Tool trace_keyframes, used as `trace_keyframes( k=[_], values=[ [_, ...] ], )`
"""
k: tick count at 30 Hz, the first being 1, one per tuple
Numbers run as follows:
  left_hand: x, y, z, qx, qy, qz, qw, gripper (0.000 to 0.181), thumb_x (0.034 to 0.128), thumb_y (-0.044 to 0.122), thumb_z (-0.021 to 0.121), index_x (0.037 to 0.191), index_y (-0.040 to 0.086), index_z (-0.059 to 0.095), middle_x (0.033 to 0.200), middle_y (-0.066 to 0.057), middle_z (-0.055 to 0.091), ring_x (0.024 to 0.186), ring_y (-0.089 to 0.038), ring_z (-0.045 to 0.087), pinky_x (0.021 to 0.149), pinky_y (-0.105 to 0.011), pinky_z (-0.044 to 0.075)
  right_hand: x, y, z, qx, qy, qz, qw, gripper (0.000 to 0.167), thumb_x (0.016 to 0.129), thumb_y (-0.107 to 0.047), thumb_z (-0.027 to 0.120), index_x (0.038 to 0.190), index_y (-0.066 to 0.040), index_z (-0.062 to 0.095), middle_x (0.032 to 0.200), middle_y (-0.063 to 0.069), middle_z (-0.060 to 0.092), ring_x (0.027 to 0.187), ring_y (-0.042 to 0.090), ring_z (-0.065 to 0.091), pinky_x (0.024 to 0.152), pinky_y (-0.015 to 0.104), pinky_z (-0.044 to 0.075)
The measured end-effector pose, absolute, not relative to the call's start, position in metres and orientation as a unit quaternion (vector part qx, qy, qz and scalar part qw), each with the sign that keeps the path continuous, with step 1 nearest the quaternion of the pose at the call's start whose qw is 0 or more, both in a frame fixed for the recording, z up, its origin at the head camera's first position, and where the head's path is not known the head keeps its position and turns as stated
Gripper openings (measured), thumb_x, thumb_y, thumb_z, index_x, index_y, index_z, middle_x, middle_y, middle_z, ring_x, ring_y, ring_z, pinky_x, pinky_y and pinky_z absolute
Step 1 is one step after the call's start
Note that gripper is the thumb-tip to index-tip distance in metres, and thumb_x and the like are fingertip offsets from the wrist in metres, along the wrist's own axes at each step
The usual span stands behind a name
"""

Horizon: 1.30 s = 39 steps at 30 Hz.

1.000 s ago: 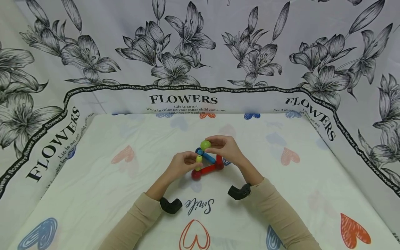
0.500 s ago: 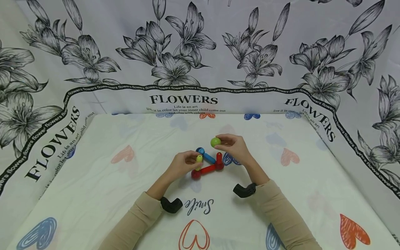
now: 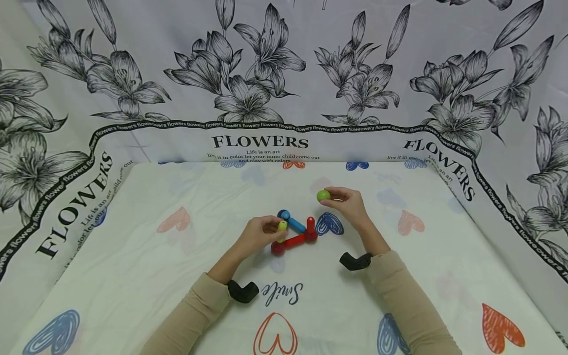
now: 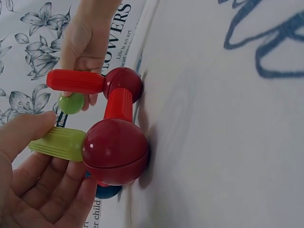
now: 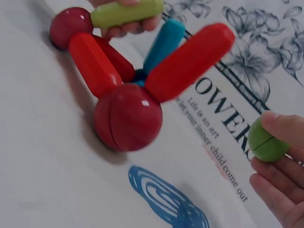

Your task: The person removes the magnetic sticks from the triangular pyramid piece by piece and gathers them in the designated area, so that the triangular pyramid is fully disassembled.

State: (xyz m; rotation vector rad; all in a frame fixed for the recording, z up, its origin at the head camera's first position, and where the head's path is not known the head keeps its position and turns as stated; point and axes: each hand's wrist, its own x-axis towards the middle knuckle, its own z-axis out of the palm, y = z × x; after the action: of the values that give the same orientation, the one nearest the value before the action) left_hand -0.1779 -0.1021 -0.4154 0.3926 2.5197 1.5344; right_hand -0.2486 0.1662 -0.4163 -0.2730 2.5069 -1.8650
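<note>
My left hand pinches an upright yellow-green rod that stands on a dark red ball. This ball belongs to a frame of balls and ribbed rods on the table. From it a red rod runs to a second dark red ball, which carries a raised red rod. Behind, blue rod pieces join a dark blue ball, partly hidden. Off to the right and apart from the frame, my right hand holds a loose green ball between thumb and fingers.
A white tablecloth printed with hearts and the word Smile covers the table. Flower-printed fabric hangs behind it and at both sides. Black curved pieces stick out from the left wrist and the right wrist.
My right hand has carried the green ball from beside the blue pieces away to the right and slightly farther back. The left hand and the frame have stayed put.
</note>
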Motion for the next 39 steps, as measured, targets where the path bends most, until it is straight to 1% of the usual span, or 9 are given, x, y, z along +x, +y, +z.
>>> trace_keyframes(
  k=[4, 8, 11, 12, 15, 18, 20, 28, 39],
  values=[
    [-0.179, -0.103, -0.416, 0.123, 0.846, 0.511, 0.089, 0.032, 0.0854, 0.015, 0.072, 0.112, -0.003, 0.066, 0.1, -0.02, 0.072, 0.089, -0.022, 0.07, 0.079, -0.028, 0.058, -0.26, 0.171, -0.422, -0.062, 0.804, -0.591, -0.006, 0.044, 0.082, -0.011, 0.075, 0.123, 0.001, 0.063, 0.119, 0.022, 0.068, 0.084, -0.009, 0.063, 0.081, 0.009, 0.052],
    [-0.179, -0.104, -0.417, 0.128, 0.847, 0.509, 0.084, 0.032, 0.0852, 0.016, 0.073, 0.111, -0.003, 0.067, 0.1, -0.02, 0.072, 0.09, -0.024, 0.07, 0.081, -0.03, 0.058, -0.271, 0.175, -0.428, -0.024, 0.815, -0.579, -0.002, 0.045, 0.082, -0.015, 0.076, 0.124, -0.003, 0.063, 0.122, 0.023, 0.066, 0.083, -0.011, 0.06, 0.08, 0.007, 0.049],
    [-0.18, -0.105, -0.418, 0.131, 0.848, 0.506, 0.085, 0.032, 0.0848, 0.016, 0.073, 0.11, -0.003, 0.067, 0.099, -0.019, 0.073, 0.09, -0.024, 0.071, 0.081, -0.03, 0.058, -0.277, 0.177, -0.432, 0.01, 0.817, -0.576, 0.01, 0.046, 0.083, -0.017, 0.075, 0.126, -0.006, 0.063, 0.126, 0.021, 0.064, 0.087, -0.009, 0.061, 0.084, 0.009, 0.05],
    [-0.18, -0.105, -0.418, 0.132, 0.848, 0.506, 0.085, 0.032, 0.0847, 0.016, 0.073, 0.11, -0.003, 0.067, 0.099, -0.019, 0.073, 0.089, -0.023, 0.071, 0.081, -0.03, 0.058, -0.28, 0.178, -0.434, 0.017, 0.819, -0.573, 0.012, 0.046, 0.083, -0.017, 0.075, 0.126, -0.006, 0.062, 0.127, 0.021, 0.064, 0.09, -0.006, 0.063, 0.087, 0.011, 0.051],
    [-0.18, -0.104, -0.418, 0.13, 0.849, 0.504, 0.089, 0.033, 0.0845, 0.017, 0.073, 0.111, -0.002, 0.068, 0.099, -0.018, 0.073, 0.089, -0.022, 0.07, 0.081, -0.029, 0.058, -0.286, 0.18, -0.439, 0.03, 0.823, -0.567, 0.011, 0.047, 0.084, -0.016, 0.074, 0.128, -0.005, 0.061, 0.13, 0.019, 0.063, 0.105, 0.01, 0.067, 0.098, 0.023, 0.051],
    [-0.18, -0.104, -0.418, 0.126, 0.849, 0.505, 0.092, 0.033, 0.0845, 0.016, 0.073, 0.112, -0.002, 0.068, 0.1, -0.018, 0.073, 0.089, -0.021, 0.07, 0.081, -0.028, 0.058, -0.292, 0.182, -0.443, 0.036, 0.826, -0.562, 0.007, 0.047, 0.084, -0.015, 0.074, 0.128, -0.004, 0.06, 0.13, 0.019, 0.062, 0.118, 0.025, 0.063, 0.104, 0.032, 0.048],
    [-0.179, -0.103, -0.418, 0.124, 0.848, 0.507, 0.095, 0.033, 0.0844, 0.016, 0.073, 0.112, -0.001, 0.067, 0.1, -0.018, 0.073, 0.09, -0.021, 0.07, 0.081, -0.028, 0.058, -0.296, 0.182, -0.445, 0.039, 0.826, -0.562, 0.004, 0.047, 0.084, -0.014, 0.074, 0.128, -0.004, 0.06, 0.13, 0.019, 0.063, 0.121, 0.03, 0.061, 0.105, 0.035, 0.048],
    [-0.177, -0.104, -0.418, 0.133, 0.846, 0.508, 0.094, 0.033, 0.0846, 0.015, 0.073, 0.112, -0.002, 0.067, 0.1, -0.018, 0.073, 0.089, -0.022, 0.07, 0.081, -0.029, 0.059, -0.308, 0.179, -0.447, 0.031, 0.837, -0.547, -0.004, 0.049, 0.084, -0.013, 0.074, 0.129, -0.002, 0.058, 0.131, 0.021, 0.061, 0.121, 0.033, 0.06, 0.106, 0.037, 0.047],
    [-0.176, -0.106, -0.422, 0.151, 0.846, 0.504, 0.088, 0.033, 0.0836, 0.014, 0.074, 0.112, -0.002, 0.066, 0.1, -0.018, 0.072, 0.089, -0.021, 0.069, 0.081, -0.027, 0.058, -0.309, 0.175, -0.445, 0.029, 0.841, -0.541, 0.005, 0.05, 0.085, -0.007, 0.071, 0.131, 0.0, 0.056, 0.135, 0.022, 0.058, 0.124, 0.035, 0.058, 0.108, 0.038, 0.046]
  ],
)
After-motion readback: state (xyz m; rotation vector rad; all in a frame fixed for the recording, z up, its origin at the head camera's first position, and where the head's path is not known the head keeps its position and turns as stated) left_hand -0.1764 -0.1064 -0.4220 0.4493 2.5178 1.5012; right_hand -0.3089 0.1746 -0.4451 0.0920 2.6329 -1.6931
